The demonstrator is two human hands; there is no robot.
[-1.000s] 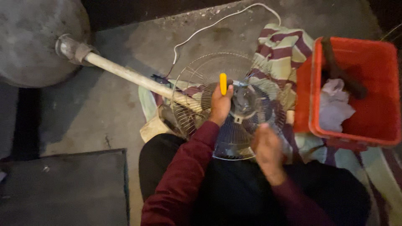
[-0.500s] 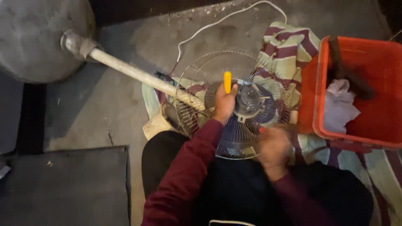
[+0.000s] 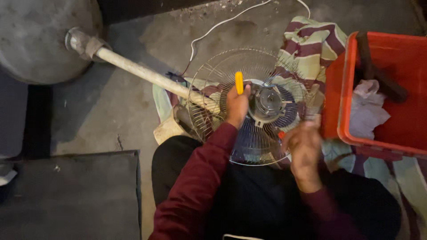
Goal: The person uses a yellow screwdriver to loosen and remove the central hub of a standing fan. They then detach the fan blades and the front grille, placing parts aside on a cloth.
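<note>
**Two hands at a dismantled pedestal fan**

Two maroon sleeves were seen nearest the camera, over dark trousers. The right hand was closed on the rim of the translucent blade wheel, with something small and red just beside its thumb; what that was could not be told. The left hand was wrapped around a yellow-handled tool, held upright just left of the motor hub. The wheel was laid across the lap, over the hub, and was backed by the round wire guard. A pale pole was run up and left from the guard to a round grey base. A striped cloth was spread beneath the fan. A red crate was set to the right, holding a pale rag. A white cord was trailed farthest back across the concrete floor.
</note>
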